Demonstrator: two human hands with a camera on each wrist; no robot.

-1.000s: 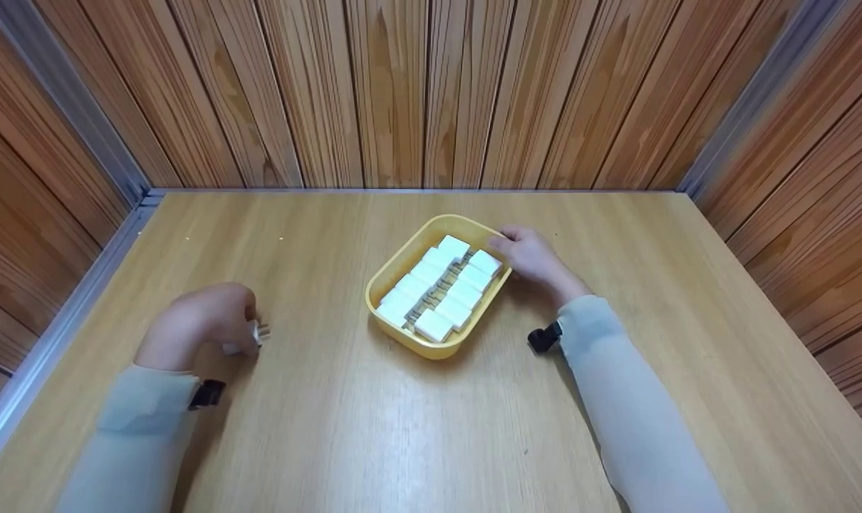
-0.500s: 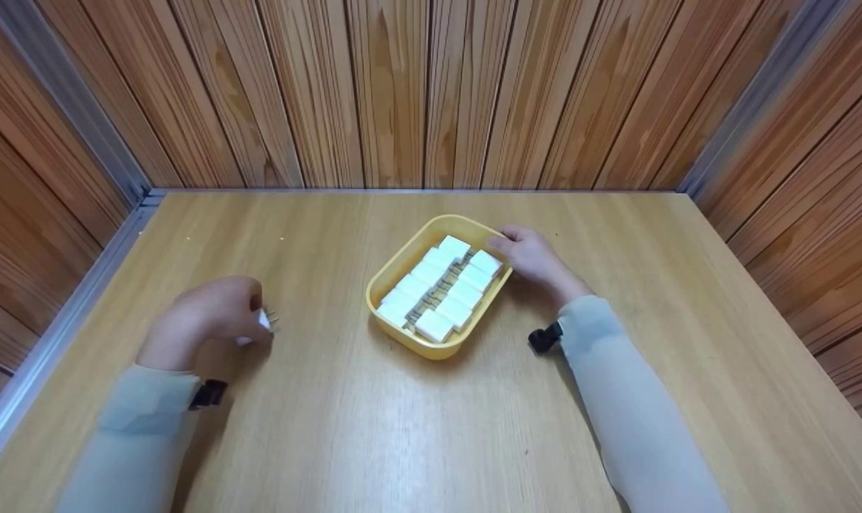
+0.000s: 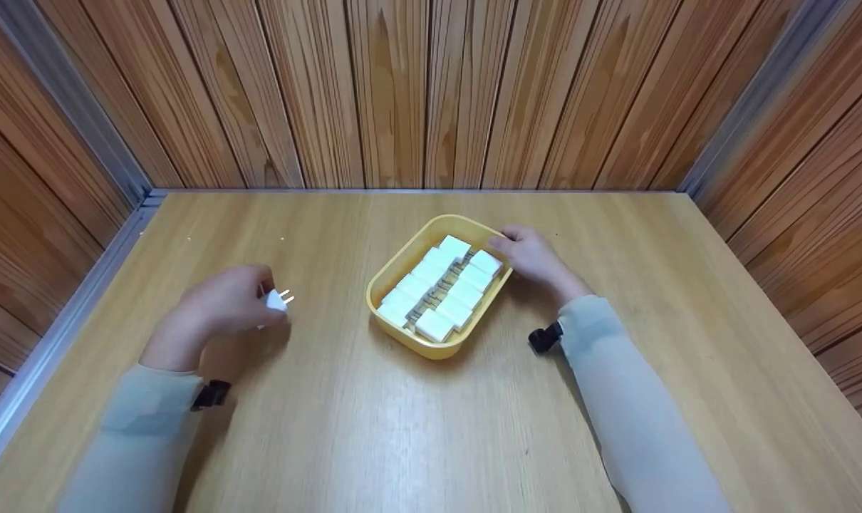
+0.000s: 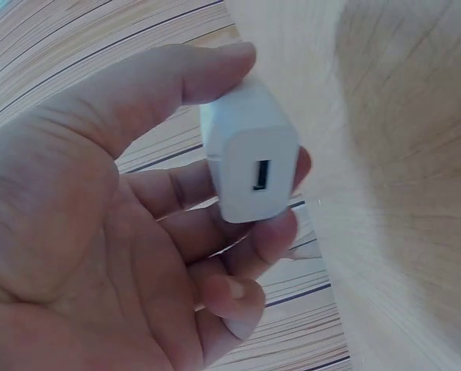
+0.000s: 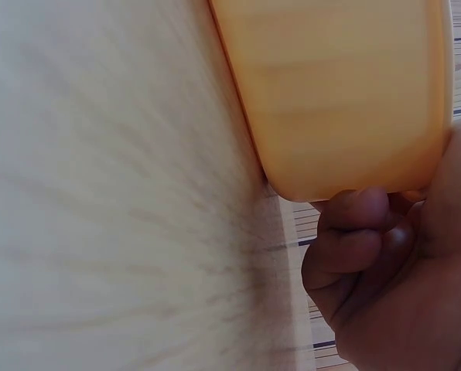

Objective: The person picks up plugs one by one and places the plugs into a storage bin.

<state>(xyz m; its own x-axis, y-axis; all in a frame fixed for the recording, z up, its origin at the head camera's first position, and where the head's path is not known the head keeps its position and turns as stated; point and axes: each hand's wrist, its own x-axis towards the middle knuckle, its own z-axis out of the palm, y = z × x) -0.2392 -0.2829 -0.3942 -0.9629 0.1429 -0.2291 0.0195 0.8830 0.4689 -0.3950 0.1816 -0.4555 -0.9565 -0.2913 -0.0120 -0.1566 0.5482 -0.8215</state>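
Note:
Between thumb and fingers, my left hand [image 3: 228, 299] pinches a white USB charger plug [image 3: 276, 301] over the left part of the table. In the left wrist view the charger [image 4: 255, 166] shows its USB port, while the head view shows its metal prongs pointing right. A yellow plastic bin [image 3: 375, 285] stands mid-table with two rows of white charger plugs [image 3: 454, 248] lying in it. My right hand [image 3: 538, 260] grips the bin's far right corner, thumb over the rim. In the right wrist view the bin's wall [image 5: 346, 93] fills the top, with curled fingers [image 5: 346, 251] beneath it.
The wooden table [image 3: 374, 434] is bounded by a wood-panelled wall [image 3: 431, 92] behind and panels at both sides. A metal frame strip [image 3: 60, 303] runs along the left edge. Black wrist straps [image 3: 545, 338] sit on both sleeves.
My left hand has moved slightly right and away from me with the charger, turning it so that more of its body and prongs show. The right hand and bin have stayed put.

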